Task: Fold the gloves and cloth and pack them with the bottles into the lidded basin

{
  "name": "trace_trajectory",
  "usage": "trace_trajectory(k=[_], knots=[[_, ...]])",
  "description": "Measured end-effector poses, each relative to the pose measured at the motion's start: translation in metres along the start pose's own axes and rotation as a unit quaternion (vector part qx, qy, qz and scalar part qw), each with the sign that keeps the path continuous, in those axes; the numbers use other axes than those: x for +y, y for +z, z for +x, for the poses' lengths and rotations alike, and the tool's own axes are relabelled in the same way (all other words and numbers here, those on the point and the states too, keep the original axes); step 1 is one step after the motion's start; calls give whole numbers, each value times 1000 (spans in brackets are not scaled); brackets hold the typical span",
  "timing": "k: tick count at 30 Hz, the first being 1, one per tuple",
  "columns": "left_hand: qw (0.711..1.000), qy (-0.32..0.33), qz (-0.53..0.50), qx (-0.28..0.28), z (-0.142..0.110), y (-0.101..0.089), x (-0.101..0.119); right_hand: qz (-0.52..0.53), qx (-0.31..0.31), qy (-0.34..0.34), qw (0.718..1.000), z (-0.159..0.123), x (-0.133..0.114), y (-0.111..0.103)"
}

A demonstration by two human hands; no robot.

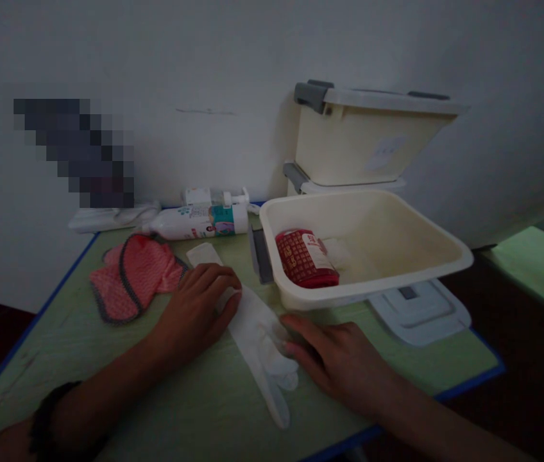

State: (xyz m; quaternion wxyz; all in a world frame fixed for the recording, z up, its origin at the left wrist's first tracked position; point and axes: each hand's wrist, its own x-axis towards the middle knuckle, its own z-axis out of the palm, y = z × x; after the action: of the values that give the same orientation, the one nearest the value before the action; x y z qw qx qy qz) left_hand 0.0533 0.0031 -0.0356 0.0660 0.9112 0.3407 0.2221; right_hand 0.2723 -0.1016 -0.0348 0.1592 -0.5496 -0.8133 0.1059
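Note:
A white glove (pixel 247 327) lies flat and slantwise on the green table, its cuff pointing to the back left and its fingers toward me. My left hand (pixel 207 298) curls over the cuff part, thumb and fingers closing on the material. At the glove's right side, by its finger part, my right hand (pixel 332 353) pinches the edge between thumb and forefinger. Some of the glove's fingers are folded over at that spot. Beside my left hand rests a pink cloth (pixel 132 279) with dark trim, loosely folded.
A cream storage bin (pixel 421 256) stands open at the right, with a red package (pixel 305 260) inside. Its lid (pixel 426 314) seems to lie partly beneath. Closed bins (pixel 349 141) are stacked behind. A white spray bottle (pixel 195 221) lies along the back of the table (pixel 156 398).

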Motion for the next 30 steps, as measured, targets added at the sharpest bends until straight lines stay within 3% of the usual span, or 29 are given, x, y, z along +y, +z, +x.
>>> trace_trajectory(k=[2,7,10,15,20,24,30], knots=[[999,-15,33,5,0,0,-3,3,-1,-7,1000,1,0,3],[995,-49,89,-23,1,2,-5,-3,-7,70,998,5,-2,6],[993,-64,95,-42,0,5,-5,-33,-15,74,997,5,-2,6],[991,-69,106,-52,-3,8,-8,-138,30,18,990,2,-3,4],[983,-100,155,-9,8,-7,-29,-115,32,-97,988,12,-17,1],[961,-154,216,-74,21,-24,-45,-118,11,-144,982,36,-34,1],[955,-187,192,-129,36,-28,-51,-57,-53,-142,987,60,-55,-9]])
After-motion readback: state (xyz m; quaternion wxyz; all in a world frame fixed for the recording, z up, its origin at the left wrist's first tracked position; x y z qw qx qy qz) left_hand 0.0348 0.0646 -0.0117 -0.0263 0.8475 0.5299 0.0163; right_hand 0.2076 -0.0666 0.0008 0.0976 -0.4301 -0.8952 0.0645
